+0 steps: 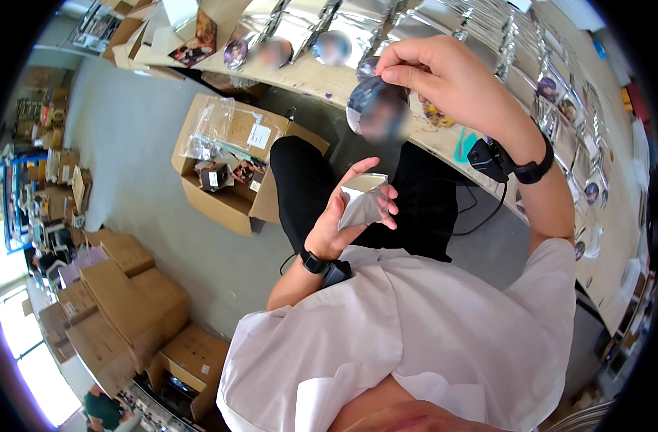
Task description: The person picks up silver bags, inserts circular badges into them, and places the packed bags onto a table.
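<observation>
My left hand (329, 229) holds a small silver foil pouch (361, 204) above my lap, its mouth spread wide and facing up. Between the thumb and forefinger of my right hand (439, 81) is a round, glossy badge (375, 108) with a printed picture, pinched at its upper edge. The badge hangs above and slightly right of the pouch, apart from it. Behind the right hand, several similar round badges (332, 48) lie along the near edge of the wooden table (307, 81), in front of rows of silver foil pouches (356, 24).
An open cardboard box (221, 208) with small printed boxes and clear plastic stands left of my knees. A teal object (464, 144) lies on the table near my right wrist. Stacked cartons (124, 302) stand on the floor at left. A person (102, 407) is at lower left.
</observation>
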A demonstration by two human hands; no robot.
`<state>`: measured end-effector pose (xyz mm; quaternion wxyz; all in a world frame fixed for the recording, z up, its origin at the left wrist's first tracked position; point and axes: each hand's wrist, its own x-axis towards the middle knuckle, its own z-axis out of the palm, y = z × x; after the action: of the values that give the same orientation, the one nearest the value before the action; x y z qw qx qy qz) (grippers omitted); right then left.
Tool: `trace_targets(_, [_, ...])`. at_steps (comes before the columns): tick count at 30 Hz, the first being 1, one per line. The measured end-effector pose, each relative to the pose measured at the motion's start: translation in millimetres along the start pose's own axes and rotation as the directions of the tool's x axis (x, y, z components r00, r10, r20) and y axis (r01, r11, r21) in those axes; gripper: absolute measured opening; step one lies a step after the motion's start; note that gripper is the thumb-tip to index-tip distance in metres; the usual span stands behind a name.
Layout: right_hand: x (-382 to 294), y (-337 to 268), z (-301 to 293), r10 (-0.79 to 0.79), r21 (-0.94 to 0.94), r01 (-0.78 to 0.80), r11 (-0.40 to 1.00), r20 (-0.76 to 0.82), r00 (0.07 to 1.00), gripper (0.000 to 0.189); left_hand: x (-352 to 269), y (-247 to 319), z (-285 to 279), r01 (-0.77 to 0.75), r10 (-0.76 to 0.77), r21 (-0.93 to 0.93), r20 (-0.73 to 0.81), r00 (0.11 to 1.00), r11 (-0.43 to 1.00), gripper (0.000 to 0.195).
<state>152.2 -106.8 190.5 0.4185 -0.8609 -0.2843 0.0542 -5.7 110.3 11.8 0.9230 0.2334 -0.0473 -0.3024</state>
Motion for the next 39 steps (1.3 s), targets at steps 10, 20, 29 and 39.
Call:
trace_targets(10, [-45.1, 1.2, 16.9, -0.114, -0.100, 0.131, 0.986, 0.160, 0.980, 0.015, 13.4, -4.9, 12.7, 0.040, -0.042, 0.109, 0.016, 0.999, 0.993, 0.112])
trace_targets(20, [-107.6, -1.6, 58.2, -0.240, -0.053, 0.245, 0.968, 0.081, 0.967, 0.019, 5.1, -13.9, 10.6, 0.105, -0.094, 0.110, -0.098, 0.991, 0.988, 0.112])
trace_targets(29, [-38.7, 42.0, 50.8, 0.086, 0.145, -0.111, 0.983, 0.166, 0.982, 0.010, 29.9, 5.3, 18.7, 0.055, -0.055, -0.001, 0.056, 0.997, 0.999, 0.122])
trace_targets(39, [176.6, 186.1, -111.3, 0.259, 0.197, -0.245, 0.949, -0.044, 0.965, 0.019, -15.4, 73.8, -49.3, -0.091, 0.308, 0.624, -0.250, 0.918, 0.776, 0.050])
